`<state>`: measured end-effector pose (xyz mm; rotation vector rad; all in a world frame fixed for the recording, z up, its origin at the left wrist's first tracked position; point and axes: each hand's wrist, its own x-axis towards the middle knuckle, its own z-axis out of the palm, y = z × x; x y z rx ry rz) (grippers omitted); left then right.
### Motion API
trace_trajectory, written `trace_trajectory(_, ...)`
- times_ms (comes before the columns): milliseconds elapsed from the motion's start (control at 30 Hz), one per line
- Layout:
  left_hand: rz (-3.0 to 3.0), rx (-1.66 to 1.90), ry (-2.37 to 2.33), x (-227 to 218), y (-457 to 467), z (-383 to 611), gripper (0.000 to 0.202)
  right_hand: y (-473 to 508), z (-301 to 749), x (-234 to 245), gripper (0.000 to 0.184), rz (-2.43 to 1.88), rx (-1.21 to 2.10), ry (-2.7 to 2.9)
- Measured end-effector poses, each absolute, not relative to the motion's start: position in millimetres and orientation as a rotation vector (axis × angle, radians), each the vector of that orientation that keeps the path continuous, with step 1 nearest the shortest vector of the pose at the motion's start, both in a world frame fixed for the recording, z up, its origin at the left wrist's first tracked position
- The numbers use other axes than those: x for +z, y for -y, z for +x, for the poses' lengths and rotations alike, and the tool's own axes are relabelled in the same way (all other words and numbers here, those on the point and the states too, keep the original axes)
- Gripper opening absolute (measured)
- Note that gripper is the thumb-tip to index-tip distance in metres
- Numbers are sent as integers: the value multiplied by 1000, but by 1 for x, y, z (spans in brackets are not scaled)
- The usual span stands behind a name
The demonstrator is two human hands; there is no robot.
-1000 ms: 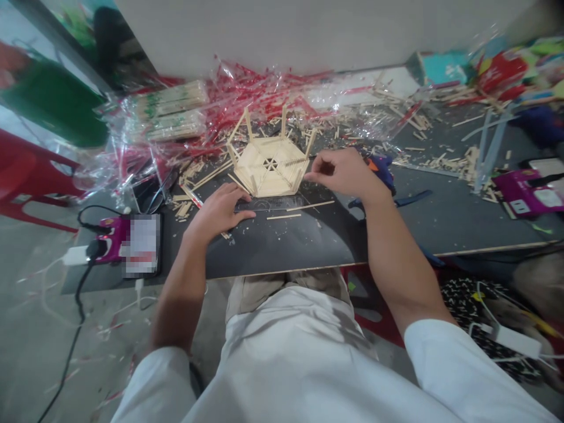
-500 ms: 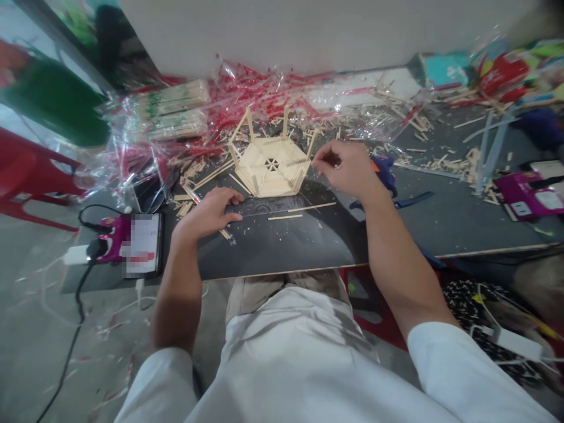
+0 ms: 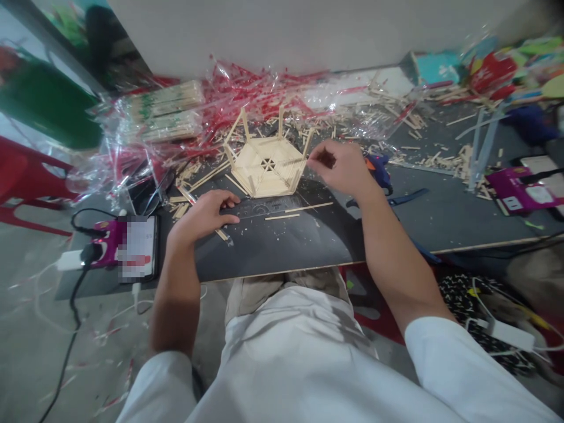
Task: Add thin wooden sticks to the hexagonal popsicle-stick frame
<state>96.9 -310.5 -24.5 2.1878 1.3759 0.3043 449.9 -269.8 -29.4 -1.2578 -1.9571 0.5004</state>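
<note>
A hexagonal frame of pale wooden sticks (image 3: 269, 187), with upright posts around its edge and a small spoked opening in its floor, stands on the dark table. My right hand (image 3: 339, 165) is at its right side, thumb and fingertips pinched together close to a corner post. Whatever lies between those fingertips is too small to make out. My left hand (image 3: 207, 214) rests palm down left of the frame, fingers apart, at the end of a clear plastic stencil ruler (image 3: 259, 210). Two loose sticks (image 3: 308, 207) lie at the ruler's right end.
Bundled sticks in plastic (image 3: 165, 111) and red-and-clear wrappers (image 3: 247, 88) cover the back. Stick offcuts (image 3: 458, 161) are scattered around. A blue glue gun (image 3: 379, 170) lies beyond my right wrist. A phone (image 3: 140, 247) and purple power strip (image 3: 106, 244) sit at the left edge.
The view has shifted slightly, so everything sits a little further left. Both hands keep nearly the same place relative to the stick frame.
</note>
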Motion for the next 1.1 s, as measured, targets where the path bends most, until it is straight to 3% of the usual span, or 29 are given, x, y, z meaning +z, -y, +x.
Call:
trace_trajectory(300,2313,318,-1359,-23,311,100,23,272,444,-27,20,-1245,464,1903)
trace_trajectory(467,2400,454,-1237,-15,315,107,27,269,446,-29,44,-1152,473,1750)
trace_trajectory(633,2419,646,-1144,-13,324,120,21,275,440,-24,61,-952,738,1648)
trace_trajectory(967,2456,965,-1049,-30,329,141,8,292,447,-3,44,-910,898,1833)
trace_trajectory(1100,2397,1114,-1051,-34,329,152,2,293,459,9,36,-976,1146,2166)
